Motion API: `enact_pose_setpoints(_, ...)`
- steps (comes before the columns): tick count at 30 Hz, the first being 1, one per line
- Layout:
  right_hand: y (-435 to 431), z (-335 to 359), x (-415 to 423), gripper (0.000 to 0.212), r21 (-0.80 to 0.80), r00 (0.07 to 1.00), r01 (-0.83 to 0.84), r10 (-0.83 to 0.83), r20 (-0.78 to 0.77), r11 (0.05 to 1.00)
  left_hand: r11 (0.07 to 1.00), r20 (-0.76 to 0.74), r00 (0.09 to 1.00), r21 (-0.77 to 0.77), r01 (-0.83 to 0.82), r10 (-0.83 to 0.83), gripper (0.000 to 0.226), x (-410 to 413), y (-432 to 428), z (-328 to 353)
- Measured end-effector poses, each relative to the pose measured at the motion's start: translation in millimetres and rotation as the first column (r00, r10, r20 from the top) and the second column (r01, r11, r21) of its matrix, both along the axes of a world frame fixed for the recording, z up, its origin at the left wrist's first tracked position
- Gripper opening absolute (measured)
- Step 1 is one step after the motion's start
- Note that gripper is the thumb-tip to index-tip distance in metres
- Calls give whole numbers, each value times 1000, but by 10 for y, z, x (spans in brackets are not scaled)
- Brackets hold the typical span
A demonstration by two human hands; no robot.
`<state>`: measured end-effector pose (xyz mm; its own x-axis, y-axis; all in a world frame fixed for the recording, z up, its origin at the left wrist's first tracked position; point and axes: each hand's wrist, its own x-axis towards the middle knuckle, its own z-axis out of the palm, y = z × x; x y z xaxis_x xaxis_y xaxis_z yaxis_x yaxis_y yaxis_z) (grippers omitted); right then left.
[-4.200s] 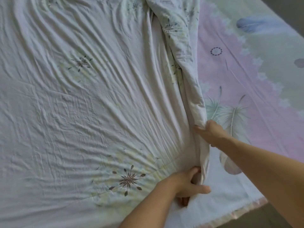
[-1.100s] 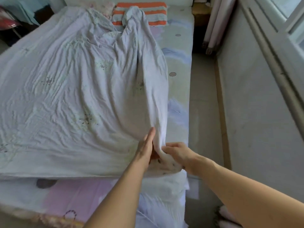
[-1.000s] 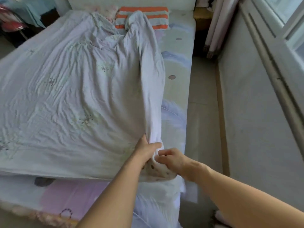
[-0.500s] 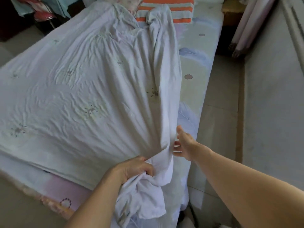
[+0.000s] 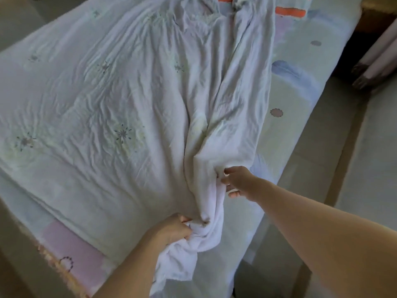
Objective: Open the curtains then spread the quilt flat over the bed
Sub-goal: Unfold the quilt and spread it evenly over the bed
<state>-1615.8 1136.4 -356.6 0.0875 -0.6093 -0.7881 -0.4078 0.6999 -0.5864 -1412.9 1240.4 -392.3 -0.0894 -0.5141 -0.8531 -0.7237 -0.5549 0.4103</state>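
Head view: left hand [image 5: 174, 230], fingers clenched on a bunched quilt [image 5: 120, 108] corner at the bed [image 5: 300, 100] foot. Right hand [image 5: 238, 181], arm extended, fingers pinching the fold just beyond.

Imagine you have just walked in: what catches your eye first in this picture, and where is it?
The pale, wrinkled quilt covers most of the bed, bunched into a rope-like fold at its near right corner. There the left hand and right hand grip it. At the far end, an orange-striped pillow peeks out.

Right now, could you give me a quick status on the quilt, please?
Left hand gripping bunched quilt corner. Right hand pinching the folded edge. Right strip of bed sheet uncovered.
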Motion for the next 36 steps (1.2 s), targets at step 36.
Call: enact_pose_setpoints(36,-3611,-992,-2450,56,-144,781,-556,456,-427,818,894,421,845,-426,-138,330,29,-2740,-3684,-1128)
